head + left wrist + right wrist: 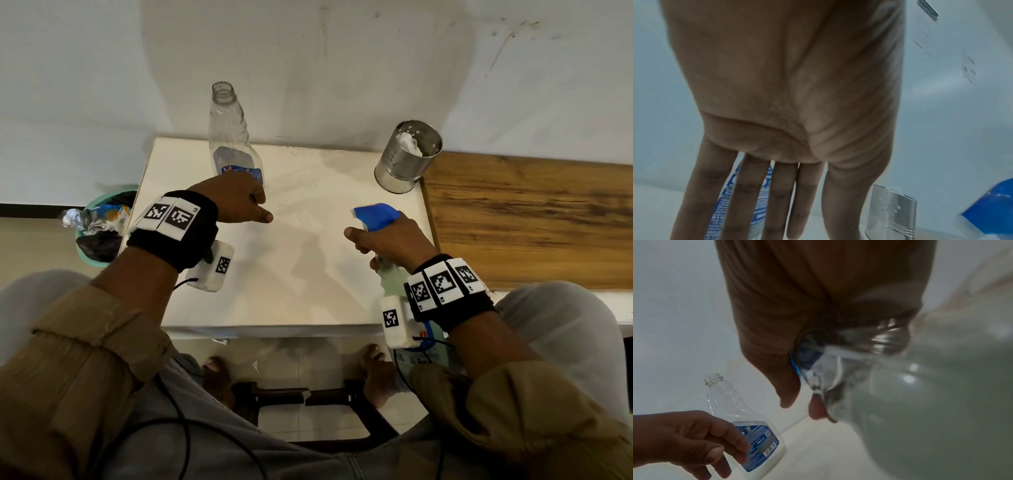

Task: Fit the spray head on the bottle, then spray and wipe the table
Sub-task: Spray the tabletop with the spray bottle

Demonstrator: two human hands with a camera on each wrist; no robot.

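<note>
Nearest, at the right front edge of the white tabletop (308, 274), the right hand (387, 240) has its grip wrapped round the neck of a bottle (394, 281) holding pale greenish liquid, with the blue spray head (376, 214) already on top and its nozzle pointing left across the bare middle of the tabletop; judging from that aim, the fitting looks done and this bottle is poised for spraying. Whether a finger sits on the trigger cannot be told. Across on the left, the left hand (236, 198) hangs over the tabletop with its grip spread and holding nothing; the fingers (777, 203) reach out toward the empty clear bottle (229, 137) standing upright and uncapped just beyond them. In the right wrist view they lie right by its blue label; contact is unclear. It seems that hand means to steady or shift the bottle out of the spray's way. Farther right, at the far corner, a perforated steel tin (409, 156) stands with a white cloth (411, 142) tucked inside, kept clear of the spray yet within reach for wiping. Off the left edge sits a bin (99, 222) of rubbish.
</note>
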